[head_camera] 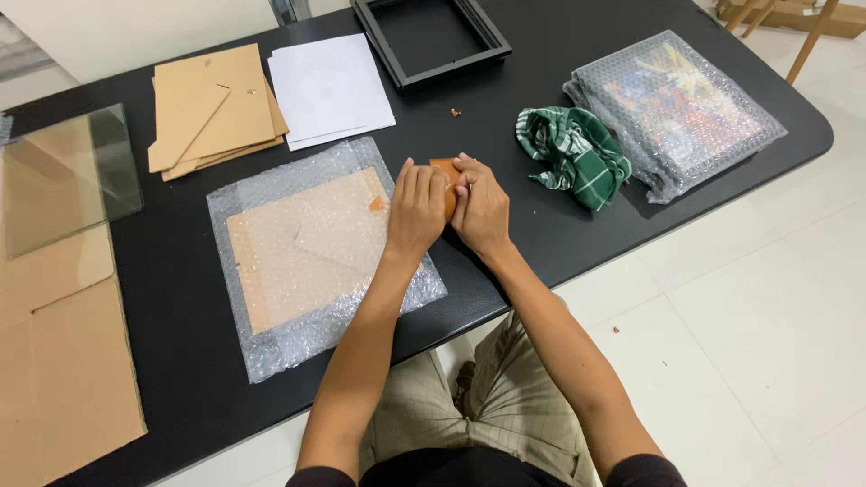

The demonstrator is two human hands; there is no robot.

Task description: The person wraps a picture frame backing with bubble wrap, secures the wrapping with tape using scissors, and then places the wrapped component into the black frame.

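Observation:
My left hand (417, 206) and my right hand (481, 206) meet at the right edge of a brown backing board (302, 248) that lies on a sheet of bubble wrap (271, 352) on the black table (180, 298). Both hands pinch a small orange-brown tab (446, 169) sticking up between the fingers. A second small orange piece (377, 204) shows on the board just left of my left hand. The fingertips hide how the tab joins the board.
A black picture frame (431, 36) and white paper sheets (327, 88) lie at the back, brown boards (212, 108) back left. A glass pane (63, 176) and cardboard (63, 361) are at the left. A green checked cloth (573, 153) and a bubble-wrapped picture (677, 108) are at the right.

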